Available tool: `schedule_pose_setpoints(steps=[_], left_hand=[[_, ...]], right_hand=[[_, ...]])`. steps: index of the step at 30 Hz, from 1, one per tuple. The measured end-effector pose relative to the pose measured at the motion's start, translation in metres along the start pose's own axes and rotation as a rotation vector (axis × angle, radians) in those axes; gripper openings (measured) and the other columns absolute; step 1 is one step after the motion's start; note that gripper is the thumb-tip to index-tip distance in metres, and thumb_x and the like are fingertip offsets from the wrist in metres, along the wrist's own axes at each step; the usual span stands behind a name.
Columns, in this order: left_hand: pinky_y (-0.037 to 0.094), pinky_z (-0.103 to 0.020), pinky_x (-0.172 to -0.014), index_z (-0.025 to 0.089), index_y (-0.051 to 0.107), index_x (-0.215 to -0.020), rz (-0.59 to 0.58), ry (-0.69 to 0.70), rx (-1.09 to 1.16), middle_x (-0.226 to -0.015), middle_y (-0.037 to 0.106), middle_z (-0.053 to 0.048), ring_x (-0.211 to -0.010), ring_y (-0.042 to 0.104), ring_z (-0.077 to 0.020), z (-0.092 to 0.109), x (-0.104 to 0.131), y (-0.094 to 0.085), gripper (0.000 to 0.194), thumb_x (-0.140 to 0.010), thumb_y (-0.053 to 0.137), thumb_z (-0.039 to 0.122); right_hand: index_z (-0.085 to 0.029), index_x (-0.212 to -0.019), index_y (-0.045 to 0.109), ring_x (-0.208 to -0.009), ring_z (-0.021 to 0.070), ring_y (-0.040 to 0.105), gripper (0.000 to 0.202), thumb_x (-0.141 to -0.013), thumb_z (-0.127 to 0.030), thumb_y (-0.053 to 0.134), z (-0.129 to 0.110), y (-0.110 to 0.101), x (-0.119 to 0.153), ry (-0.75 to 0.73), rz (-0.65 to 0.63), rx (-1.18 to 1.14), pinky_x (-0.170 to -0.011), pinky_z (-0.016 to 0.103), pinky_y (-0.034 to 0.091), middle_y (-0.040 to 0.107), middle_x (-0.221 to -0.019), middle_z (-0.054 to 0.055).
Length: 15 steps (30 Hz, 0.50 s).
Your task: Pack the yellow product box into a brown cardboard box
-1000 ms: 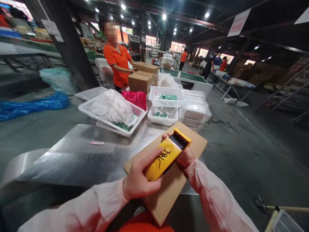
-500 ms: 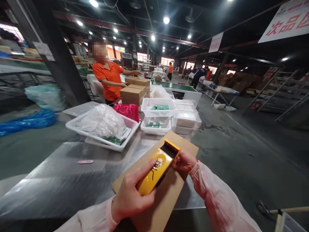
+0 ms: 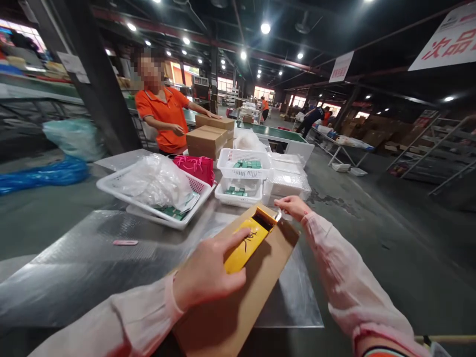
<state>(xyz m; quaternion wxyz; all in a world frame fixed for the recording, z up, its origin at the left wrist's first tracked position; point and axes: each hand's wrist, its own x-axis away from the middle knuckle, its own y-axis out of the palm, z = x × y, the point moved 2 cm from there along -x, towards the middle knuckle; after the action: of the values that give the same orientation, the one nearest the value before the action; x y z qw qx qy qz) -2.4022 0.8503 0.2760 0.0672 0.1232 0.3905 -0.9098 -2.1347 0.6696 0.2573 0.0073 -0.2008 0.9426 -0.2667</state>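
Yellow plastic is what the left hand (image 3: 208,275) presses on: a flat yellow box (image 3: 250,239) with black brush writing, lying lengthwise on a sheet of brown cardboard (image 3: 238,302) at the near edge of the steel table (image 3: 92,267). The left fingers lie flat along the box's near end, forefinger stretched toward 1 o'clock, pinning it rather than gripping round it. The right hand (image 3: 292,206) sits at 1 o'clock from the box, just past its far end, thumb and forefinger pinched narrow on what looks like a small clear tab or strip; it is too small to tell exactly what.

At 11 o'clock from the box a white basket (image 3: 111,186) holds crumpled clear plastic bags (image 3: 156,181), with a pink bag (image 3: 195,167) behind it. At 12 o'clock stand stacked white crates (image 3: 243,171) with small green packs. Farther off, a person in an orange shirt (image 3: 163,119) leans on brown cartons (image 3: 208,139).

Risks, as I judge them: the cardboard overhangs the table edge toward the person, so a hard press could tip sheet and box off together. A sharp pull by the right hand could drag the box from under flat fingers, or tear the clear bit short.
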Motion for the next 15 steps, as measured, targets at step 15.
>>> schedule_pose_setpoints(steps=[15], left_hand=[[0.041,-0.025,-0.056,0.028,0.068,-0.123,-0.216,-0.108,-0.197,-0.075,0.071,-0.001,-0.065,0.065,-0.0213,0.016,-0.073,0.019,0.061,-0.063,0.060,0.032]], right_hand=[[-0.013,-0.049,0.063,-0.056,0.0100,0.046,0.038,-0.063,-0.044,0.081,0.023,-0.075,-0.081,-0.098,0.045,0.180,-0.059,0.025,0.034,0.058,-0.053,0.002]])
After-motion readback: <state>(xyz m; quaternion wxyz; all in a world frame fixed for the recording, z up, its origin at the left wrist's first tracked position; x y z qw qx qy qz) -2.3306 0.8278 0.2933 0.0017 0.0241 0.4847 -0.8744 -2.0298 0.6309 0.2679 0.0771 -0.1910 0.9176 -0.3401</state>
